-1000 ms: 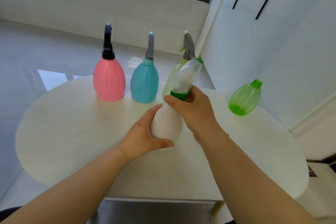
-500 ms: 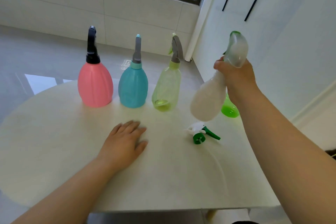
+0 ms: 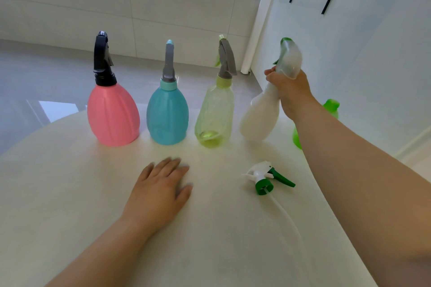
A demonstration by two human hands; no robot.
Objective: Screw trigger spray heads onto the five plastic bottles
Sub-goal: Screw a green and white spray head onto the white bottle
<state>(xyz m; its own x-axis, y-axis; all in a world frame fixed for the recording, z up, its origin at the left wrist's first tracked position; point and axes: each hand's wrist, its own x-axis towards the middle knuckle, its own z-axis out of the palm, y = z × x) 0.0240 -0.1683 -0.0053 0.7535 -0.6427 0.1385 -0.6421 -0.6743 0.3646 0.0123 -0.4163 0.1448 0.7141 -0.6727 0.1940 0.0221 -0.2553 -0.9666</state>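
Three bottles with spray heads stand in a row on the white round table (image 3: 70,193): a pink bottle (image 3: 113,114) with a black head, a blue bottle (image 3: 167,116) with a grey head, and a pale yellow-green bottle (image 3: 214,119) with a grey head. My right hand (image 3: 292,91) grips the neck of a white bottle (image 3: 258,119) with a translucent spray head, holding it tilted at the right end of the row. My left hand (image 3: 161,189) rests flat on the table. A loose white and green spray head (image 3: 265,178) with a tube lies on the table. A green bottle (image 3: 331,109) lies behind my right forearm, mostly hidden.
The table's right edge curves away under my right arm. Beyond the table are a grey tiled floor (image 3: 46,72), a window, and white cabinet doors (image 3: 349,30) with black handles at the right.
My right hand has carried the white bottle down and left, toward the right end of the row. My left hand stays flat on the table.
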